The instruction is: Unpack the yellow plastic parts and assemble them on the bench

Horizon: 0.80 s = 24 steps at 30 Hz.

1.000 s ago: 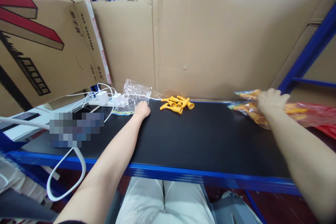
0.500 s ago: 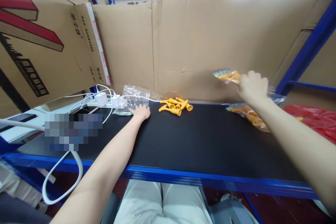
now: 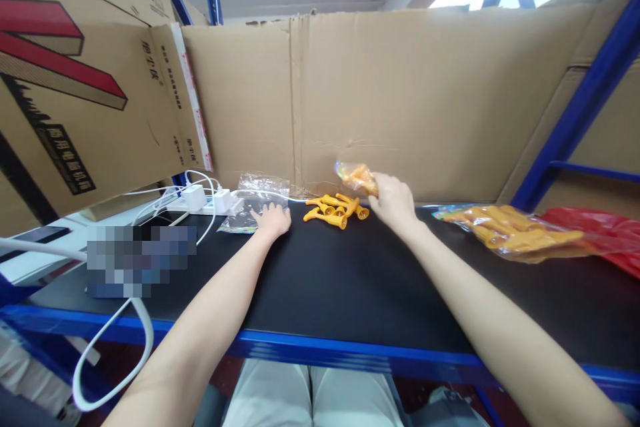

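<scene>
Right hand (image 3: 395,201) now swung in from the bag pile (image 3: 515,232) at the far right, fingers closed on a small filled bag (image 3: 356,177) above loose yellow toys (image 3: 336,207); left hand (image 3: 273,219) flat, holding down an empty clear bag (image 3: 256,192) on the table (image 3: 350,280).

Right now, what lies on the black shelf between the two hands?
In the head view, a loose pile of yellow plastic toy pieces lies between the left hand and the right hand, which holds a small packet.
</scene>
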Tool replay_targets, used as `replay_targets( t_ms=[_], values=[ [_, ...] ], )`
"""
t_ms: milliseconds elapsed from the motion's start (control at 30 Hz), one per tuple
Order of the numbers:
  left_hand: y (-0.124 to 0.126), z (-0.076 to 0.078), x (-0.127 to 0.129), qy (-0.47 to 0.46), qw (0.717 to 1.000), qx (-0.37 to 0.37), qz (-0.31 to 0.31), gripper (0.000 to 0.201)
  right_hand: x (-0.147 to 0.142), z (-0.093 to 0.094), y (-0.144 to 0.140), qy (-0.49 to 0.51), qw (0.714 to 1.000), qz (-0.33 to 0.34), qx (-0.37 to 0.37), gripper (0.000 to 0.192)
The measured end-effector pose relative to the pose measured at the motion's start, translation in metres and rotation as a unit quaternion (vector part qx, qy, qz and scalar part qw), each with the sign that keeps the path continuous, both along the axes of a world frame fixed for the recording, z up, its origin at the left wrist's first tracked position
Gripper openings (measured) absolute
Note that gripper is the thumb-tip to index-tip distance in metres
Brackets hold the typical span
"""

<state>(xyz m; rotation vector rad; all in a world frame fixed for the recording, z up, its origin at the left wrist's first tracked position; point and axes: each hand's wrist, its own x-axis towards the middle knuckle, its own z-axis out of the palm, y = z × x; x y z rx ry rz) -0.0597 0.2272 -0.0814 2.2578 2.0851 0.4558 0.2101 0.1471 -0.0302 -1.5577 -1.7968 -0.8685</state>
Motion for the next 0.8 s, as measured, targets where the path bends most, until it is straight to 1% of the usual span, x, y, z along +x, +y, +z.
replay_targets(
  t_ms=[100, 167, 233, 333, 433, 500, 600, 633, 700, 767, 800],
  values=[
    [-0.003, 0.001, 0.004, -0.007, 0.998, 0.049, -0.048, 0.043, -0.001, -0.013, -0.003, -0.017, 0.999, 0.029, -0.021, 0.041],
    [-0.005, 0.002, 0.009, -0.016, 0.991, 0.089, -0.095, 0.041, -0.001, -0.015, -0.006, -0.025, 0.998, 0.043, -0.031, 0.042],
    [-0.007, 0.002, 0.013, -0.034, 0.98, 0.126, -0.149, 0.044, 0.0, -0.015, -0.009, -0.026, 0.997, 0.062, -0.038, 0.045],
    [-0.009, 0.001, 0.02, -0.094, 0.953, 0.162, -0.237, 0.06, -0.001, -0.014, -0.009, -0.023, 0.994, 0.105, -0.031, 0.048],
    [-0.013, 0.002, 0.026, -0.179, 0.919, 0.17, -0.307, 0.081, -0.003, -0.017, -0.007, -0.02, 0.984, 0.176, -0.016, 0.048],
    [-0.016, 0.004, 0.028, -0.231, 0.905, 0.163, -0.318, 0.09, -0.004, -0.021, -0.005, -0.018, 0.973, 0.229, -0.017, 0.049],
    [-0.018, 0.009, 0.027, -0.276, 0.902, 0.16, -0.289, 0.097, -0.005, -0.028, -0.001, -0.023, 0.958, 0.285, -0.034, 0.048],
    [-0.018, 0.01, 0.025, -0.277, 0.904, 0.159, -0.285, 0.095, -0.004, -0.029, 0.0, -0.027, 0.955, 0.294, -0.038, 0.047],
    [-0.017, 0.012, 0.022, -0.262, 0.905, 0.156, -0.296, 0.078, -0.003, -0.031, 0.002, -0.04, 0.953, 0.298, -0.039, 0.045],
    [-0.016, 0.012, 0.021, -0.24, 0.904, 0.157, -0.316, 0.06, -0.002, -0.033, 0.002, -0.054, 0.958, 0.28, -0.03, 0.045],
    [-0.015, 0.012, 0.02, -0.232, 0.904, 0.159, -0.323, 0.055, -0.001, -0.033, 0.002, -0.061, 0.963, 0.263, -0.025, 0.045]
  ],
)
